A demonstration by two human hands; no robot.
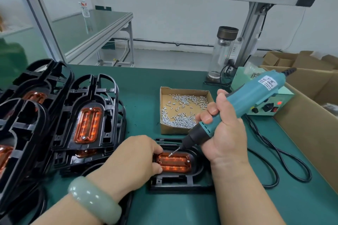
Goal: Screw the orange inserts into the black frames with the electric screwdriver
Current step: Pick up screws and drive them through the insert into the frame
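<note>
The orange insert (174, 162) sits in the black frame (182, 182), flat on the green table (142, 100) right in front of me. My left hand (135, 157) has its fingers curled on the left end of the insert and pinches it down into the frame. My right hand (225, 133) is wrapped tight round the screwdriver (243, 104). A little screw (171, 154) hangs on the tip, just over the top of the insert. The tool leans to the left. I think one screw is already in at the right end. The left end is under my fingers, so I cannot see a hole there. To do this well, I should stand the tool up straight, find the hole with the screw, push down softly, and only then run it. My left fingers should be out of the tip's way. More screws lie in the box (182, 109) just behind. Done frames sit in a stack (86, 120) on my left
</note>
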